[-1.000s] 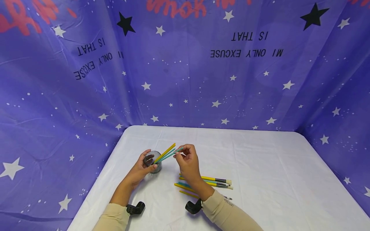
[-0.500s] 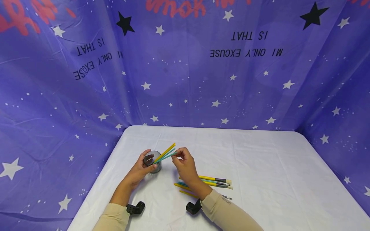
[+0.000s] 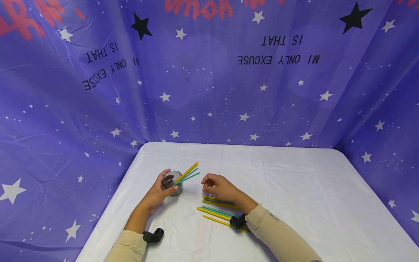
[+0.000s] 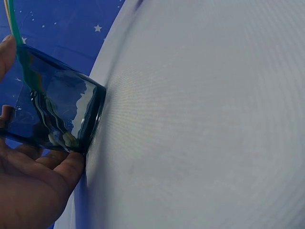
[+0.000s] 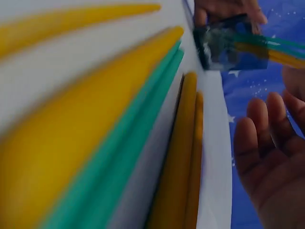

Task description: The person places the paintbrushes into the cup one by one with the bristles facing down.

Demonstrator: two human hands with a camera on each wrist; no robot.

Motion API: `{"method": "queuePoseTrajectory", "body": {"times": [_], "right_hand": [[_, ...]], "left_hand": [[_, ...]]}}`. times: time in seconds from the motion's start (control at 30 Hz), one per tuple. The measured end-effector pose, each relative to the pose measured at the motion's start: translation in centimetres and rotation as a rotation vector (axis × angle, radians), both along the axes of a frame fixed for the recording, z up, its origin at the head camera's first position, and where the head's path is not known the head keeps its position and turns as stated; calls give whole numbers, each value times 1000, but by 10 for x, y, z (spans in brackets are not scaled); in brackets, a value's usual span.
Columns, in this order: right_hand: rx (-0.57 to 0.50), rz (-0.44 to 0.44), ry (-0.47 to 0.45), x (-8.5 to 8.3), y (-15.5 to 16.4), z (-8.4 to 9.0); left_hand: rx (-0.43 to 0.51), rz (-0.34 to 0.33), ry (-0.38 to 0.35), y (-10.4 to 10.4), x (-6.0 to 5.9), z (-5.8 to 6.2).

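My left hand (image 3: pixel 154 196) grips a tinted glass tumbler (image 3: pixel 174 174), thumb near the rim and fingers around the side. In the left wrist view the tumbler (image 4: pixel 59 102) stands on the tabletop, fingertips low on its wall. Yellow-handled (image 3: pixel 189 170) and teal-handled (image 3: pixel 194 175) paintbrushes lean out of it to the right, bristle ends down inside. My right hand (image 3: pixel 222 188) holds nothing, its fingers loosely bent, above the left ends of several paintbrushes (image 3: pixel 212 213) lying on the table. Those yellow and teal handles (image 5: pixel 100 109) fill the right wrist view; the hand and forearm hide their bristle ends.
A white cloth (image 3: pixel 294 189) covers the table, whose far edge meets a purple star-printed curtain (image 3: pixel 212 80). Black wrist cameras sit on the left wrist (image 3: pixel 153 235) and right wrist (image 3: pixel 238 221).
My right hand has lowered a teal-handled paintbrush further into the tumbler, let go of it, and moved right and down over the lying brushes. The left hand has stayed put.
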State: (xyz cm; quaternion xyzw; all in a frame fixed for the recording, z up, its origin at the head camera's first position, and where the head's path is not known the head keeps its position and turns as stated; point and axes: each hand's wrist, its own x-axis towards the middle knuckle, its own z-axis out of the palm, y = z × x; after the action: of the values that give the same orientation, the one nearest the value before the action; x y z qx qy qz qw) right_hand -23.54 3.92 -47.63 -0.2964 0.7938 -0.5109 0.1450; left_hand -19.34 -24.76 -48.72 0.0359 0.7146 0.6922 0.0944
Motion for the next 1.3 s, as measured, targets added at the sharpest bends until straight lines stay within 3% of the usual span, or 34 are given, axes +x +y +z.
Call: {"method": "queuePoseTrajectory", "body": {"times": [0.13,0.6,0.9,1.3], "right_hand": [[94,121,-58,-5,10,5],[462,333,88,-22,11,8],[566,340,183,-19,4,8],[559,318,217,-20,7,21]], "left_hand": [[1,5,-2,1,0,1],[1,8,-10,1,1,2],[-4,8,-14,2,2,3],[1,11,-13,2,1,1]]}}
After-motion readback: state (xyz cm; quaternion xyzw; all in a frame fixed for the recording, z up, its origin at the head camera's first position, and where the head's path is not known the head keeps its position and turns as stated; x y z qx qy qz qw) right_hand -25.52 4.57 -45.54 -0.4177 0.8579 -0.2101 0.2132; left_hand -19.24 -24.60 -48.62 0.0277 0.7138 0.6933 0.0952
